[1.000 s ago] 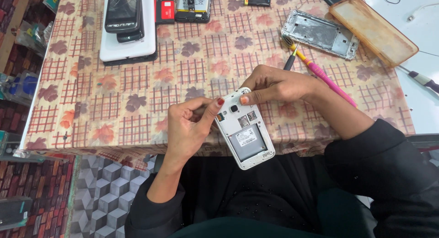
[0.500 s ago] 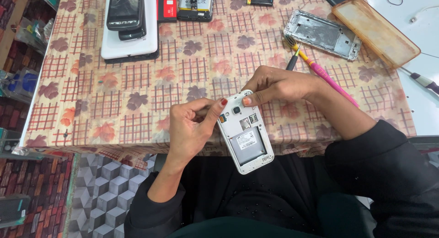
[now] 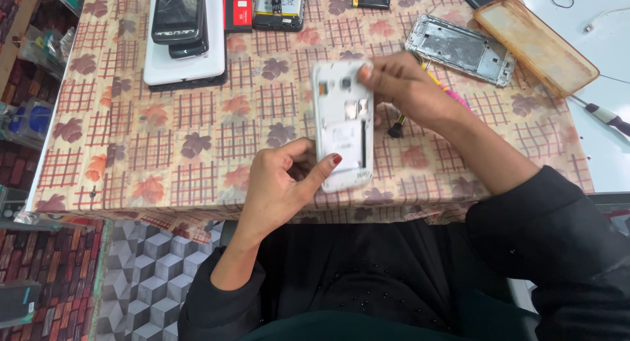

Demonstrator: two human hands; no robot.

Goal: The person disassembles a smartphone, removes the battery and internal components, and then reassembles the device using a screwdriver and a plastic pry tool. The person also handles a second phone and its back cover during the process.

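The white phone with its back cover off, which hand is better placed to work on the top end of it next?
Probably the right hand: its fingertips already pinch the top corner of the white phone, while the left hand grips its lower edge, steadying it.

We see phone repair workshop. Worktop point(image 3: 197, 151) covered with leaf-patterned checked cloth. At far left, stack of handsets point(image 3: 184, 33); beside it red battery point(image 3: 237, 13) and opened phone point(image 3: 279, 6). At far right, bare metal phone frame point(image 3: 459, 49), translucent orange case point(image 3: 535, 42), screwdriver point(image 3: 607, 118) on white mat point(image 3: 590, 13). Opened white phone point(image 3: 342, 124) with exposed back in our hands. Packaged goods on shelves point(image 3: 26, 85) at left, patterned tile floor point(image 3: 144, 269) near.
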